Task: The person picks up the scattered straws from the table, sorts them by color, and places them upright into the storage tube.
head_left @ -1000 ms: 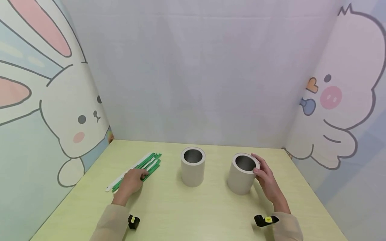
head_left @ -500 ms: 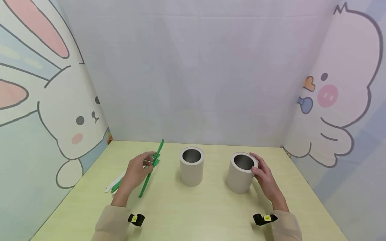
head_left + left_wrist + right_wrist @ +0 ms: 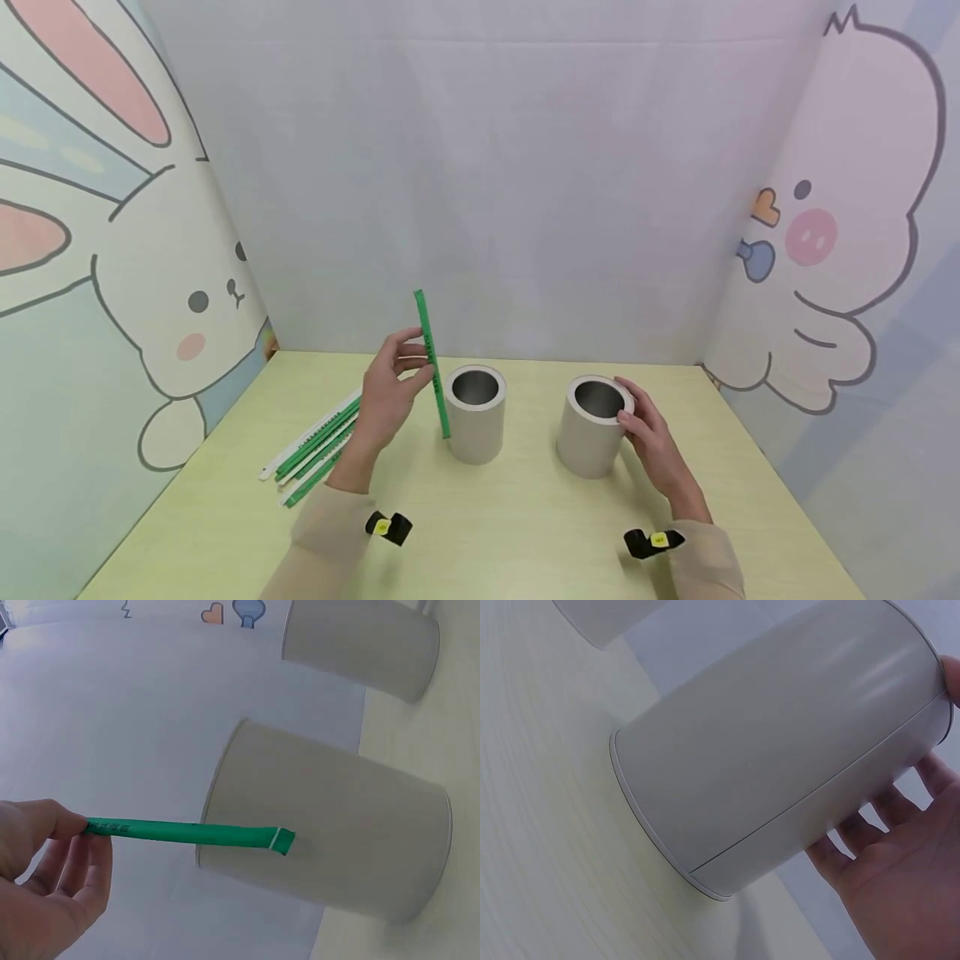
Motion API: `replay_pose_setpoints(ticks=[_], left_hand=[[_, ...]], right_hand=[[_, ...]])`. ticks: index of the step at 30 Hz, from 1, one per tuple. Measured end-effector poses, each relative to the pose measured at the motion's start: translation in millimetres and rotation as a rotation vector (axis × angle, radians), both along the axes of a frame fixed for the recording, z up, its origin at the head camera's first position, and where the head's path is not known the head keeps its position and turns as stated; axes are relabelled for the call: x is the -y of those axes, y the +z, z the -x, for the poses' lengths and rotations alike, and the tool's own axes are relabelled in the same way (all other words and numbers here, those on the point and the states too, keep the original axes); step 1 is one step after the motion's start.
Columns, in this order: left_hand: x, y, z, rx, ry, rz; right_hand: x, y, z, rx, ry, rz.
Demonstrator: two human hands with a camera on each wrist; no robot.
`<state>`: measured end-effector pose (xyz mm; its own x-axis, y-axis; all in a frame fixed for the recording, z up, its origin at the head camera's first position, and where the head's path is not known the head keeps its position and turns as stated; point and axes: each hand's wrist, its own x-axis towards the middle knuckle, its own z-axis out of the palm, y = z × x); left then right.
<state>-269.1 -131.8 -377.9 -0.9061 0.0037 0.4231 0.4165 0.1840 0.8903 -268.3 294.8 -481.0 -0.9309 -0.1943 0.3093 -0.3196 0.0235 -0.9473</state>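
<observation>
My left hand [image 3: 386, 392] pinches a slim green wrapped straw [image 3: 431, 358] with dark printing. The straw is nearly upright, its lower end beside the left wall of a light grey cylindrical container [image 3: 477, 433]. In the left wrist view the straw's flat sealed end [image 3: 283, 841] appears in front of that container; whether they touch I cannot tell. My right hand [image 3: 652, 437] holds a second matching container [image 3: 588, 442] at its right side, thumb by the rim and fingers spread along the wall [image 3: 780, 742]. This container stands on the table. Both show dark metallic insides.
Several green and white wrapped straws [image 3: 315, 450] lie in a loose pile on the table's left side. The pale yellow table [image 3: 495, 533] ends at a plain light curtain [image 3: 480, 183]. Cartoon-printed panels flank it on both sides.
My left hand has picked the green straw from the pile, raised it, turned it nearly upright and moved it right beside the left container. The right hand keeps its hold, its container shifted slightly left.
</observation>
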Motion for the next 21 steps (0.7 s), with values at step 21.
replay_pose_setpoints(ticks=[21], left_hand=[[-120.1,13.9,14.8,-0.079,-0.037,-0.3]], right_hand=[[1,2.9,1.8,-0.003,0.015,0.0]])
